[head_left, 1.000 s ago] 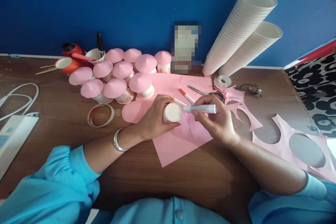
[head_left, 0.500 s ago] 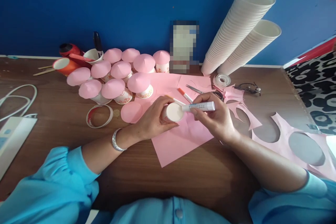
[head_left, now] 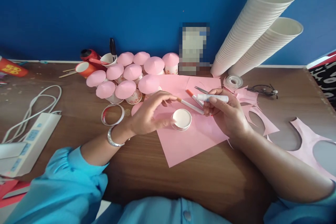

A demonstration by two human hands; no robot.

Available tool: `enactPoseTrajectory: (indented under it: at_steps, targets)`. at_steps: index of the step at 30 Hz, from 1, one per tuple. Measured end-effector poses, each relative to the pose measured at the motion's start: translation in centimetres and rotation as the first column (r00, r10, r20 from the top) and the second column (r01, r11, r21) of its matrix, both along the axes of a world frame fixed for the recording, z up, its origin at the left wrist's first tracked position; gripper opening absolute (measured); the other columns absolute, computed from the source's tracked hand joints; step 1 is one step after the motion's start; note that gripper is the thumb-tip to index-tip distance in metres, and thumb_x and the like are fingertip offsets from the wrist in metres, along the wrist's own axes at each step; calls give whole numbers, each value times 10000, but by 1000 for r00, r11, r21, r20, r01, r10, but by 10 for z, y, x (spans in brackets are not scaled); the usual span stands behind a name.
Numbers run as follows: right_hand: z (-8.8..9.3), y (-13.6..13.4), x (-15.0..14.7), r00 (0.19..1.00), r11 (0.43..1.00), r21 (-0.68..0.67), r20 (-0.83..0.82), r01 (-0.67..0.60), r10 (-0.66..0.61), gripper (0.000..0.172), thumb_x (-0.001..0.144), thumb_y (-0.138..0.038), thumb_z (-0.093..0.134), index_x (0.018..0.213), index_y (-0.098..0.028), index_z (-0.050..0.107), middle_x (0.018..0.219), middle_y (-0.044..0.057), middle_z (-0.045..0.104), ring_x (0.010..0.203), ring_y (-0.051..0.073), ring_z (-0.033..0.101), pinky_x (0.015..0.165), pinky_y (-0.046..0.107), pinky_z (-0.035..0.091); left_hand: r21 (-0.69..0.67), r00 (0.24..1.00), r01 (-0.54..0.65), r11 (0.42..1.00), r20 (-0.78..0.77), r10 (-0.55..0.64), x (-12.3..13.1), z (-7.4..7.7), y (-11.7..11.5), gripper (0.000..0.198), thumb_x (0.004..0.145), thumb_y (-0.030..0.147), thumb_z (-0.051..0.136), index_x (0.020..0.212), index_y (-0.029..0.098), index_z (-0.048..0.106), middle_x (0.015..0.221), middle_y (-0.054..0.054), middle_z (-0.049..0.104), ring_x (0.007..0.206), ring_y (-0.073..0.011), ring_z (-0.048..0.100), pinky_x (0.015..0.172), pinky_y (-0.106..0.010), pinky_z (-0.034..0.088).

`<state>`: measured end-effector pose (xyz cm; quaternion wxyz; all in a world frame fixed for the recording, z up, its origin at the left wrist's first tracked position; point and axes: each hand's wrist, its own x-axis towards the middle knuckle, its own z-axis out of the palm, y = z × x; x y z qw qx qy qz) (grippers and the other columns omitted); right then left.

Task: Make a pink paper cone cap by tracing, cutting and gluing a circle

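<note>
A small paper cup (head_left: 181, 119) stands upside down on a pink paper sheet (head_left: 173, 150), its pale base facing up. My left hand (head_left: 149, 113) is open just left of the cup, with the thumb near the rim and the fingers apart; whether the thumb touches it I cannot tell. In my right hand (head_left: 231, 115) is a white glue stick (head_left: 215, 98), held level above the sheet. Beneath it lie an orange-tipped white pen (head_left: 190, 106) and a red-tipped pen (head_left: 193, 95). A flat pink disc (head_left: 136, 108) is partly hidden behind my left hand.
Several cups topped with pink paper cones (head_left: 126, 89) stand at the back left. Tall stacks of white cups (head_left: 252, 28) lean at the right. Around are scissors (head_left: 201, 89), tape rolls (head_left: 112, 123), glasses (head_left: 264, 91), paper offcuts (head_left: 301, 140) and a power strip (head_left: 36, 140).
My left hand has let go of the cup, which now rests on the pink sheet. The glue stick has come away from the cup's base. The view has shifted left.
</note>
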<state>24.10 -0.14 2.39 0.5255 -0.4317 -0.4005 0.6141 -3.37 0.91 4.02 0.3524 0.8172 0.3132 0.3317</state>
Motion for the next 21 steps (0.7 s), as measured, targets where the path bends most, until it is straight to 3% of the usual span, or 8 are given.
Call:
enactPoseTrajectory:
  at_steps: [2, 5, 7, 10, 13, 17, 21]
  targets:
    - [2, -1, -2, 998, 999, -20, -59, -40, 39, 315, 812, -442, 841, 917, -226, 636, 741, -18, 676, 560, 129, 589, 513, 276, 467, 5, 992, -118, 993, 38, 117, -2, 6, 3, 340, 928, 346, 759, 1230, 228, 657, 1184, -99, 693, 940, -185, 695, 827, -349, 615]
    - [7, -5, -8, 984, 993, -5, -128, -122, 120, 296, 864, -446, 794, 963, -221, 629, 827, -8, 667, 593, 122, 585, 528, 273, 482, -129, 970, -218, 967, 80, 229, 7, 13, 2, 300, 902, 358, 789, 1141, 206, 687, 1101, -78, 714, 820, -146, 686, 711, -291, 593]
    - [11, -10, -13, 972, 983, 33, -148, -179, 182, 299, 888, -453, 775, 1000, -229, 611, 860, -8, 668, 606, 125, 598, 555, 281, 502, -225, 970, -189, 956, 111, 218, 21, 19, 1, 356, 881, 374, 810, 1176, 206, 704, 1093, -81, 725, 823, -149, 681, 702, -287, 587]
    - [15, -17, -18, 949, 964, 70, -168, -258, 266, 315, 898, -466, 775, 1014, -227, 606, 862, -3, 675, 610, 127, 613, 578, 286, 519, -265, 975, -104, 959, 161, 151, 42, 27, 1, 400, 842, 363, 845, 1203, 226, 742, 1130, -83, 724, 852, -160, 685, 729, -306, 586]
    - [15, -19, -17, 946, 955, 79, -138, -286, 294, 359, 894, -511, 776, 1036, -209, 646, 863, 18, 696, 615, 133, 616, 575, 289, 525, -271, 971, -39, 962, 215, 100, 57, 32, 5, 228, 871, 331, 818, 1079, 241, 794, 1076, -63, 752, 909, -178, 706, 781, -325, 581]
    - [12, -15, -11, 968, 964, 115, -45, -241, 248, 380, 919, -550, 739, 1025, -188, 691, 797, 16, 699, 579, 127, 600, 560, 291, 527, -260, 939, -118, 958, 284, 193, 62, 31, 7, 195, 819, 337, 869, 976, 241, 806, 977, -45, 769, 885, -182, 704, 741, -321, 568]
    - [8, -16, -7, 982, 968, 232, 179, -93, 51, 384, 942, -500, 735, 1182, -204, 685, 751, -6, 715, 589, 143, 641, 601, 315, 564, -281, 907, -174, 944, 327, 264, 61, 26, 4, 235, 770, 350, 907, 949, 238, 805, 943, -35, 769, 793, -156, 669, 670, -300, 548]
